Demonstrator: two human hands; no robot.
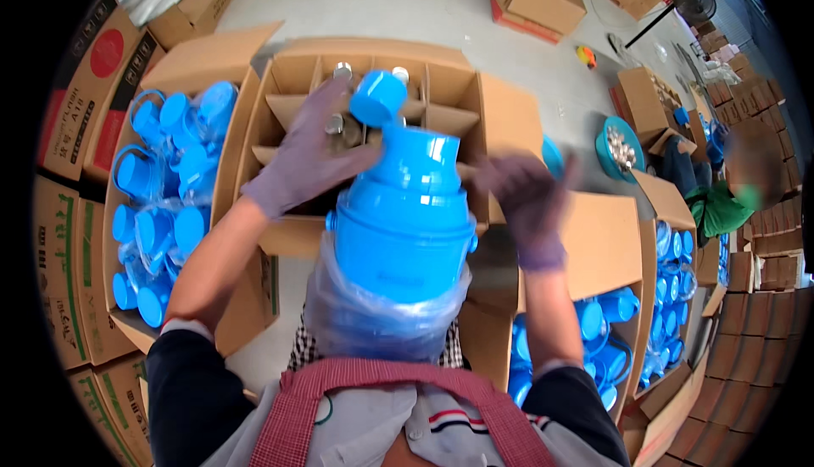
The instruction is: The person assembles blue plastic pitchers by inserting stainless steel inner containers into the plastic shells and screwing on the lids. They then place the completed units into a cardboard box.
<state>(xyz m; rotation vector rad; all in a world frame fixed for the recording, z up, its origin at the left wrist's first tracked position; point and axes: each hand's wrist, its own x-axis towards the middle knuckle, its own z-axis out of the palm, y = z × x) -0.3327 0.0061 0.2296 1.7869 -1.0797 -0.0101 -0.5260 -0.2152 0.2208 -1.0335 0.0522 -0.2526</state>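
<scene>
A blue plastic flask shell (pixel 407 229) with a stepped top stands upright before my chest, its lower part in a clear plastic bag (pixel 386 323). My left hand (pixel 322 149), in a grey-purple glove, is beside its top with thumb and fingers apart. A small blue cup (pixel 378 98) sits tilted just above the shell, next to my left fingers; whether they touch it I cannot tell. My right hand (pixel 527 204), gloved the same, is smeared by motion to the right of the shell. Beyond it a divided carton (pixel 454 119) holds several silver-topped flasks (pixel 342 71).
Open cartons of blue shells and cups stand at the left (pixel 161 204) and right (pixel 610 340). A teal basin (pixel 619 149) of small pale pieces is farther right, near a person in a green top (pixel 721 208). Stacked cartons (pixel 64 255) line the left side.
</scene>
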